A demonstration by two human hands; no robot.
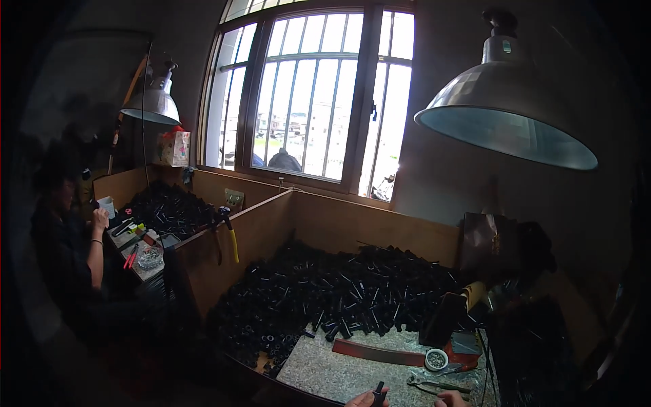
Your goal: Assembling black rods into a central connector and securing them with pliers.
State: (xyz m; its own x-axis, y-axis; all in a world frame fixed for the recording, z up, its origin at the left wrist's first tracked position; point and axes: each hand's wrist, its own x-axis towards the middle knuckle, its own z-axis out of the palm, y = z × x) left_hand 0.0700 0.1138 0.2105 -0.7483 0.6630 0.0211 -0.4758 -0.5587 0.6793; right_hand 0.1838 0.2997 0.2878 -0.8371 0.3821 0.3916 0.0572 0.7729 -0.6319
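Observation:
At the lower edge my left hand [359,400] pinches a small black tubular part [379,391], which stands up between its fingers. My right hand [450,400] is to the right of it, cut off by the picture's edge. Its fingers look curled together, and what they hold, if anything, is hidden. Just beyond my right hand a pair of pliers [434,386] lies on the speckled stone slab [319,370]. A large heap of black parts [339,285] covers the bench behind the slab.
A reddish-brown flat strip [376,352] and a round white dish [436,359] of small metal pieces lie on the slab. Low wooden partitions [234,251] edge the bench. A metal lamp [505,108] hangs at right. A co-worker [74,237] sits at the left bench.

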